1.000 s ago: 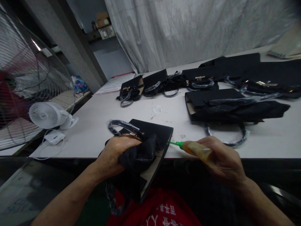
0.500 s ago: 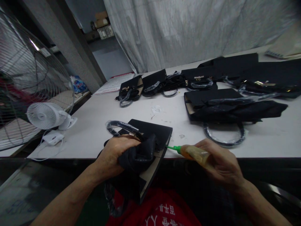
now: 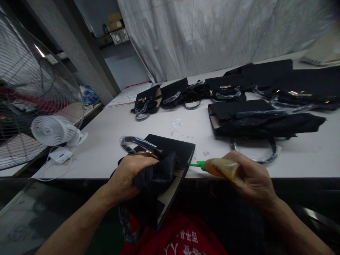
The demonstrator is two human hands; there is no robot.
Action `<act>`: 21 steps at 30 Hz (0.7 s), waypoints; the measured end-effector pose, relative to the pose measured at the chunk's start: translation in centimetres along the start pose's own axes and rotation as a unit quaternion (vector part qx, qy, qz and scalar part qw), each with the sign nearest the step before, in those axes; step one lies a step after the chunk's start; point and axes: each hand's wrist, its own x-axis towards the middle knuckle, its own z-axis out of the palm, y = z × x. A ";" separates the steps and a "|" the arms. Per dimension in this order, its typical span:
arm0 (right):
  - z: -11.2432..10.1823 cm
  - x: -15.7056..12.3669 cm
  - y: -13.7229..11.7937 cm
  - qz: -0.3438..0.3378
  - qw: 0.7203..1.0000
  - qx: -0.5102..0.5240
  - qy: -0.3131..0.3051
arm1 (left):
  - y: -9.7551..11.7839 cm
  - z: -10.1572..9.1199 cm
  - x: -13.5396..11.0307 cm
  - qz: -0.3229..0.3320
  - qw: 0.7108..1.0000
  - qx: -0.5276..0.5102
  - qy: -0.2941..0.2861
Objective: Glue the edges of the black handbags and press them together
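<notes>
A black handbag (image 3: 170,150) lies over the near edge of the white table (image 3: 111,141), its plastic-wrapped handle (image 3: 134,142) pointing left. My left hand (image 3: 127,175) is closed round a bunched fold of the bag's black fabric. My right hand (image 3: 252,179) grips a soft amber glue bottle (image 3: 221,167) with a green nozzle (image 3: 196,164). The nozzle tip sits against the bag's right edge, just under the flap.
Several more black handbags lie on the table: a large one (image 3: 255,118) to the right, smaller ones (image 3: 162,95) at the back. A small white fan (image 3: 53,131) and a big wire-guard fan (image 3: 32,88) stand at the left. A white plastic sheet (image 3: 212,32) hangs behind.
My right hand has shifted the glue bottle slightly, the nozzle staying at the bag's right edge. My left hand keeps its hold on the fabric.
</notes>
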 end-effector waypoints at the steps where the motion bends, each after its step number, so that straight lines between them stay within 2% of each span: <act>1: 0.0 0.0 0.1 0.000 1.000 -0.008 0.001 | 0.0 0.0 0.0 0.001 1.000 -0.001 0.000; 5: 0.2 -0.1 0.6 -0.011 0.998 0.040 -0.044 | -0.1 0.1 -0.1 0.004 1.000 -0.002 -0.002; 9: 0.2 -0.2 0.5 -0.004 1.000 0.008 0.002 | -0.1 0.1 0.0 0.005 1.000 0.004 0.006; 13: 0.1 0.0 0.3 0.010 0.999 0.020 -0.029 | 0.0 0.1 0.2 0.012 1.000 -0.002 0.006; 18: 0.0 -0.2 0.8 0.040 0.999 0.003 -0.022 | 0.1 0.1 0.1 0.008 1.000 -0.004 0.005; 21: -0.2 -0.6 0.7 0.061 0.998 -0.003 0.027 | 0.1 0.1 0.0 0.004 1.000 -0.001 0.003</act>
